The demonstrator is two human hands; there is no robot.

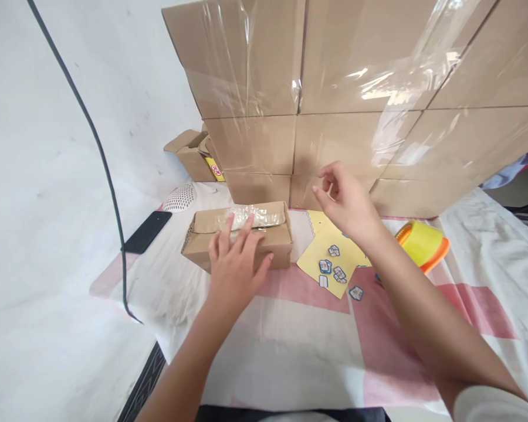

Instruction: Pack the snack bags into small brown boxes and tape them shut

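Observation:
My left hand [235, 266] rests on top of a small brown cardboard box [275, 240], its fingers spread over the flaps. Clear, crinkled tape [264, 217] covers part of the box top near my fingertips. Above a sheet of yellow paper [310, 258], my right hand [347, 205] is raised with curled fingers. A gap shows between its thumb and index finger, and I see nothing held there. Several small blue-edged paper cut-outs [339, 274] lie on the yellow sheet, and another cut-out [356, 293] lies on the cloth beside it.
A wall of taped cardboard boxes [255, 143] stands behind. To the left are a black phone [147, 231], a white perforated dome [179, 198], an open carton [191, 161] and a hanging black cable [99, 140]. A yellow-orange object [422, 245] sits on the pink-and-white cloth [299, 346].

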